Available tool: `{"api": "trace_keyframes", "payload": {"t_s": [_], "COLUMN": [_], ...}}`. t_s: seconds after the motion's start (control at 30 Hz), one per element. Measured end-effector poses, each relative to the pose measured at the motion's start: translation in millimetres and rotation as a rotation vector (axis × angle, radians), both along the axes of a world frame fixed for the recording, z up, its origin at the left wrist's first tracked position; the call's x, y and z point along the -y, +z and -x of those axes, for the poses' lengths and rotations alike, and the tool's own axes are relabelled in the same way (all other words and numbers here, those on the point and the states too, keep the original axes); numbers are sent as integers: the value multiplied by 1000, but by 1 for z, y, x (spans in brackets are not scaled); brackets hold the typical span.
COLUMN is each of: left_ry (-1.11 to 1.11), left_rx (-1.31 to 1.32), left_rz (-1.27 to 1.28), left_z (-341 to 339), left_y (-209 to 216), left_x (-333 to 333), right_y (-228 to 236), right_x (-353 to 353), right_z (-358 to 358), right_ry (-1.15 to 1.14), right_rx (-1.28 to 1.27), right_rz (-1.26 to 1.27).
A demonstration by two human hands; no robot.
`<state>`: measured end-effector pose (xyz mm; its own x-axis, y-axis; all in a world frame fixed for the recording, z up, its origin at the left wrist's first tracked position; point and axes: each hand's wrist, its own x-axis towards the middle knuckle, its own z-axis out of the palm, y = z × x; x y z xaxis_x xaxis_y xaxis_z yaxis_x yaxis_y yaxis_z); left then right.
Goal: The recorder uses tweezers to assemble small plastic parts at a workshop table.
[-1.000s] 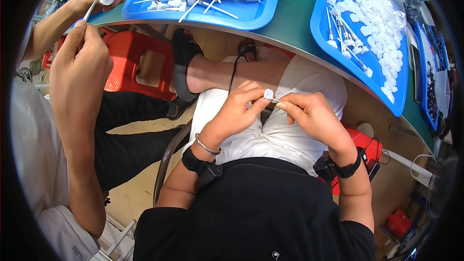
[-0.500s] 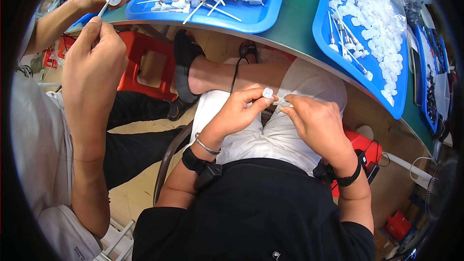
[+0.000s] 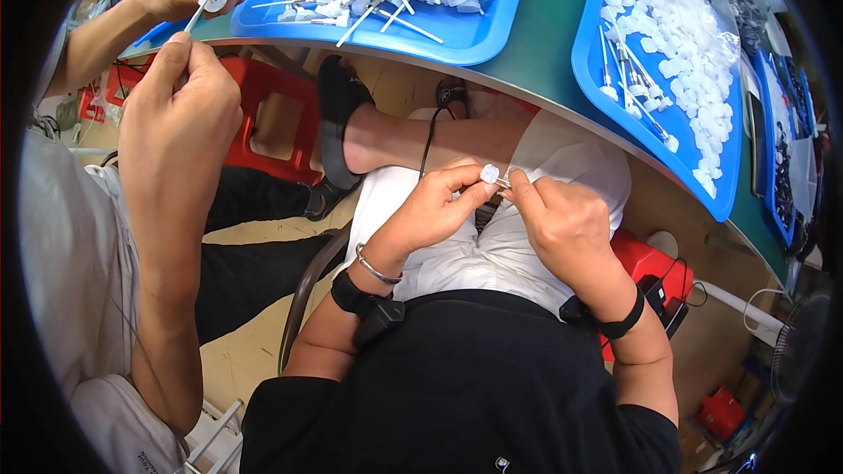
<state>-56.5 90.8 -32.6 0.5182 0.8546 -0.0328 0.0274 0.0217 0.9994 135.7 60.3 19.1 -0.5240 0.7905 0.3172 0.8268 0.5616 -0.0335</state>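
Observation:
Above my lap, my left hand (image 3: 439, 209) pinches a small white plastic cap (image 3: 489, 174) between thumb and fingertips. Close against it on the right, my right hand (image 3: 562, 218) is closed, fingertips together at a thin, pale stem (image 3: 503, 183) that runs from the cap. Fingers hide part of the stem, and its far end cannot be made out.
Beyond my knees, a blue tray (image 3: 479, 51) heaped with white-capped stems stands on the green table (image 3: 549, 22). Another blue tray (image 3: 590, 79) holds loose white caps. At left, a co-worker's hands (image 3: 180, 110) hold a similar piece. A red stool (image 3: 281, 114) stands below.
My right hand has shifted slightly left and down, its fingertips turning in closer to the cap. My left hand stays nearly still. The co-worker's hands have moved slightly right.

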Motion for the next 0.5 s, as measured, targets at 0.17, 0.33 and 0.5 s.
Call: {"api": "trace_keyframes", "payload": {"t_s": [0.17, 0.33, 0.5], "left_ry": [7, 5, 7], "left_rx": [45, 73, 114], "left_rz": [100, 150, 237], "left_z": [2, 2, 1], "left_y": [-1, -5, -7], "left_x": [2, -1, -3], "right_y": [-3, -5, -3], "right_x": [0, -3, -9], "right_z": [1, 0, 0], "right_ry": [40, 48, 72], "right_rx": [34, 43, 68], "right_rz": [-104, -125, -164]}}
